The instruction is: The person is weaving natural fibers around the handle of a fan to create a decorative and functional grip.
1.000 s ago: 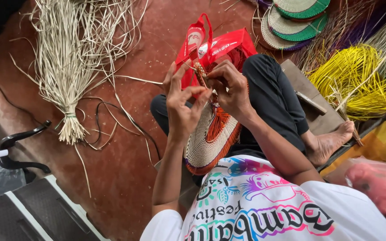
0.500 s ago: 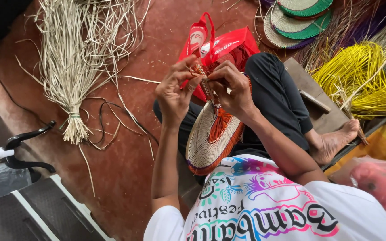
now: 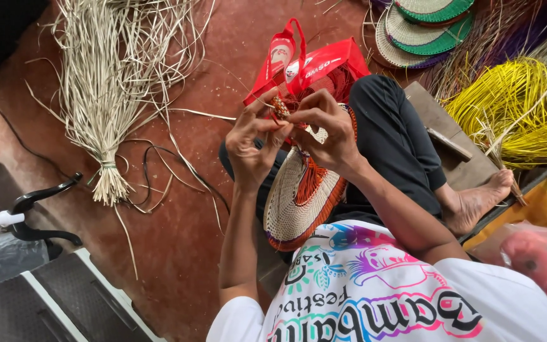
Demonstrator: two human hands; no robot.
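Both hands (image 3: 289, 136) apparently on woven fan (image 3: 299, 196)

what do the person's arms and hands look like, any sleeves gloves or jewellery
Both arms are bare from the short sleeves down. The left hand and the right hand wear no gloves, and no watch or bracelet shows at either wrist. Rings cannot be made out at this size. The sleeves belong to a white T-shirt with a bright multicoloured print and black lettering on the front.
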